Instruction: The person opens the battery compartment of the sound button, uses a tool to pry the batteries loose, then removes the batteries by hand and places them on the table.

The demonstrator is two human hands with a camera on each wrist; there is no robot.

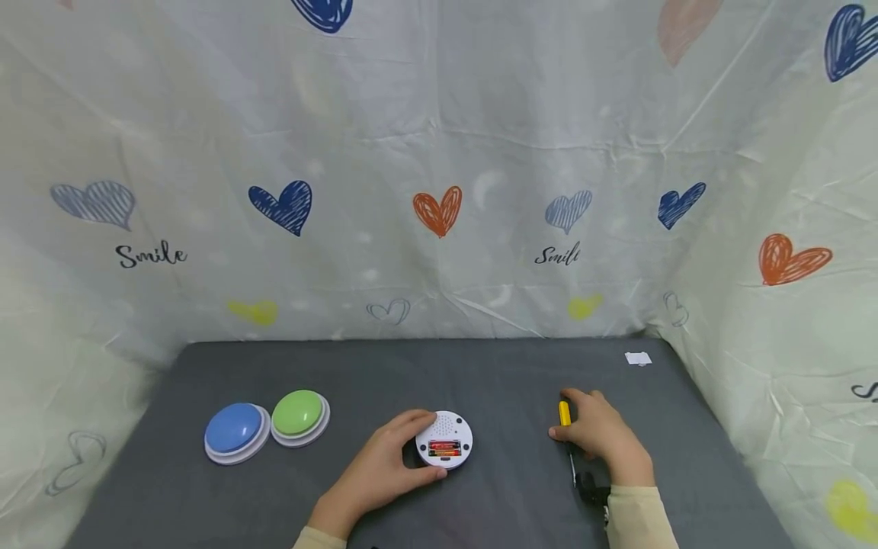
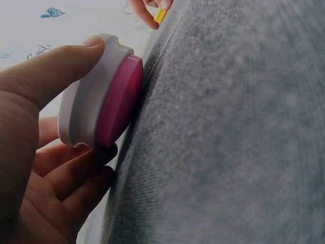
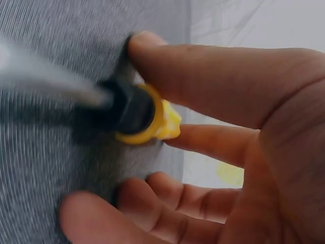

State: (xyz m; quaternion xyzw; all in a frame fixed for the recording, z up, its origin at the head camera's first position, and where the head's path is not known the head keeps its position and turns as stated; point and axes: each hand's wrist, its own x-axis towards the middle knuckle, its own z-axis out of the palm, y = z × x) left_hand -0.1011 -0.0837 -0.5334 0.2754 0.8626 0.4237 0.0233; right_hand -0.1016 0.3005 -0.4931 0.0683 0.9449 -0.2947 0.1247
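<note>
My left hand holds a round push-button light by its rim, between thumb and fingers. White base up, its uncovered battery bay shows red batteries. In the left wrist view, the pink dome faces the dark cloth. To the right, a yellow-handled screwdriver lies with its shaft pointing towards me. My right hand is spread around its handle. The right wrist view shows the thumb apart from the yellow handle, with a finger close to its end.
Blue and green domed buttons with white bases stand side by side at left. A small white piece lies at the back right. The dark grey tabletop meets a heart-printed curtain at the back and sides.
</note>
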